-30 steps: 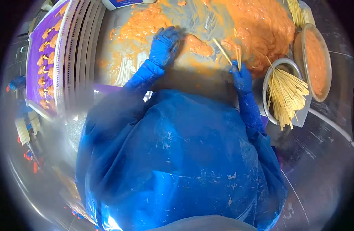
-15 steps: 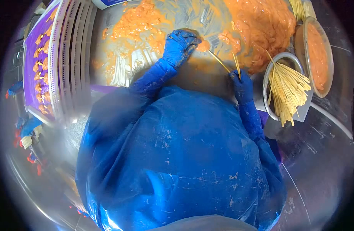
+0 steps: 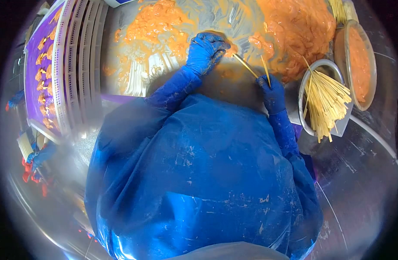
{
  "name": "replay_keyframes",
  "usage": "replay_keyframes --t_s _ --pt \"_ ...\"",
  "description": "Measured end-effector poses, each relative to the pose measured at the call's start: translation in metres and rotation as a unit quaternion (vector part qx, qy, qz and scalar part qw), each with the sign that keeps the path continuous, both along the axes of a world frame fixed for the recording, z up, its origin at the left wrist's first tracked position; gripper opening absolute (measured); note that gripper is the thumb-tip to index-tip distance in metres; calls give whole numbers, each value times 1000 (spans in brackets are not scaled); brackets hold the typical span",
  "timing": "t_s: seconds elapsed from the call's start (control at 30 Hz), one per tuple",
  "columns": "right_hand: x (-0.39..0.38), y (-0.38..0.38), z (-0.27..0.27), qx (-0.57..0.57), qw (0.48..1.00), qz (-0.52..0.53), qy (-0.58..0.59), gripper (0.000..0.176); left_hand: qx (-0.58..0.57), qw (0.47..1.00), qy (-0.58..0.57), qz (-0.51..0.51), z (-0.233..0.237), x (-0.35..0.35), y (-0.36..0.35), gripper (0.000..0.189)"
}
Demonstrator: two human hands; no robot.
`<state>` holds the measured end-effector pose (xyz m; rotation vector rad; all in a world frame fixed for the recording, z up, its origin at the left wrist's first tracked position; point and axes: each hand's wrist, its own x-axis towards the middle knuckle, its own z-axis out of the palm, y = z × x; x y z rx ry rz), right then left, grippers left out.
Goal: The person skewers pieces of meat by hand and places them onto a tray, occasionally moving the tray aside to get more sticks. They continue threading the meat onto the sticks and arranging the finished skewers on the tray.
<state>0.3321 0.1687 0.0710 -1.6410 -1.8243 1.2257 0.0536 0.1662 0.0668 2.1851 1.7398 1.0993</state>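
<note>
My left hand (image 3: pixel 206 53), in a blue glove smeared with orange, is closed, with its fingertips on a small piece of orange marinated meat (image 3: pixel 232 49). From the right comes a wooden skewer (image 3: pixel 245 66), its far end at that piece. My right hand (image 3: pixel 272 94), also gloved, is closed round this skewer and around the lower end of another skewer (image 3: pixel 265 68) that points away from me. Both hands are over the near part of a metal work surface (image 3: pixel 233 86). A large heap of marinated meat (image 3: pixel 294 34) lies beyond the right hand.
A smaller meat heap (image 3: pixel 158 24) and white sticks (image 3: pixel 140 78) lie at left. Stacked white trays (image 3: pixel 80 65) stand farther left, the top one holding skewered meat (image 3: pixel 44 78). At right are a metal container of skewers (image 3: pixel 326 102) and a bowl of meat (image 3: pixel 361 65).
My left hand has shifted slightly right with the meat, and the skewer's far end is now at that piece. At far left, a person's blue sleeve has moved.
</note>
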Motion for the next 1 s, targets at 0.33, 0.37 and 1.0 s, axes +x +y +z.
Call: replay_keyframes --t_s 0.33,0.37,1.0 --pt "4 7 12 -10 998 47 -32 17 -6 1000 8 -4 0 1 1 25" --pt "4 7 10 -38 998 41 0 16 -8 1000 10 -3 -1 1 1 25" --pt "-27 19 4 -91 989 40 107 16 -15 999 21 -21 -9 -1 2 30"
